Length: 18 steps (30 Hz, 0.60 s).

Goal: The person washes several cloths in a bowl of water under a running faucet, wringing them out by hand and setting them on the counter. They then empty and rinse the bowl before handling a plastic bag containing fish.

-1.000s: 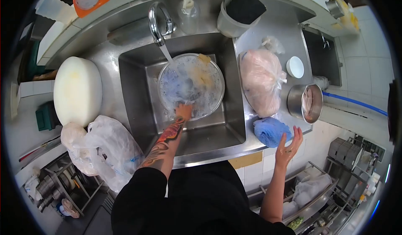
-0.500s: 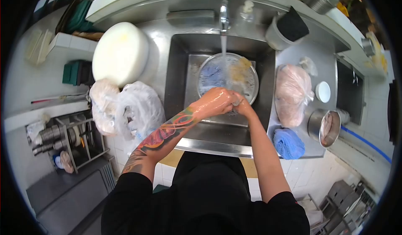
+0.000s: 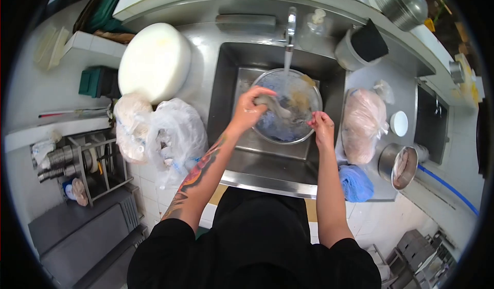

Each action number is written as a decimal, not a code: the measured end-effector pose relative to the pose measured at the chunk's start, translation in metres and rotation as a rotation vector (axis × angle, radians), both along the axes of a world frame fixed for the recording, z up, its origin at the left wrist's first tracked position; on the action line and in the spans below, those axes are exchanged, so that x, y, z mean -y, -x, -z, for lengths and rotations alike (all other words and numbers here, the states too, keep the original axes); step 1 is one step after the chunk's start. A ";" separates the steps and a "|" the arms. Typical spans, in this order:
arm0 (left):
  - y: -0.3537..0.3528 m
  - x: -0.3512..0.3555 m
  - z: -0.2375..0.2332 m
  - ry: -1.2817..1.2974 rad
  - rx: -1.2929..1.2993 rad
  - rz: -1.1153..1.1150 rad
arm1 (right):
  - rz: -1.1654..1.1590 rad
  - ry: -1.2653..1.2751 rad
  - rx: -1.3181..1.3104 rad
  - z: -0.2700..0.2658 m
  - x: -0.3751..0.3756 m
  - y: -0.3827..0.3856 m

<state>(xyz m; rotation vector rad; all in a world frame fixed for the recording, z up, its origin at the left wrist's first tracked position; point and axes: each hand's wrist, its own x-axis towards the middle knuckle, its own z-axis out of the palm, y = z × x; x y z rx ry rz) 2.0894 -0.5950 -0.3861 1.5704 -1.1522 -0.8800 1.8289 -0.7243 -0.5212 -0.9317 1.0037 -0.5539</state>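
A round metal bowl (image 3: 256, 130) of water stands in the steel sink (image 3: 247, 158) under the running faucet (image 3: 292, 24). Bluish and yellowish-brown patches show in its water. Over the bowl's left side, my left hand (image 3: 248, 109) is closed round a limp, wet greyish piece (image 3: 272, 104); it hangs towards the water, blurred, and I cannot tell its kind. At the right rim of the bowl, my right hand (image 3: 323, 128) has its fingers pinched together on the edge.
Left of the sink are a thick round white block (image 3: 154, 62) and filled plastic bags (image 3: 177, 129). A bag of pinkish meat (image 3: 364, 124), a blue cloth (image 3: 355, 183), a small white bowl (image 3: 399, 123) and a metal pot (image 3: 397, 166) line the right side. A soap bottle (image 3: 314, 26) stands behind.
My hands were together over the bowl's near edge and have moved apart. The left went up and left with the greyish piece; the right moved to the bowl's right rim.
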 end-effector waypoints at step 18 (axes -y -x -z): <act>0.085 -0.060 0.271 -0.732 0.604 -0.068 | -0.219 1.096 -0.747 0.142 0.038 -0.065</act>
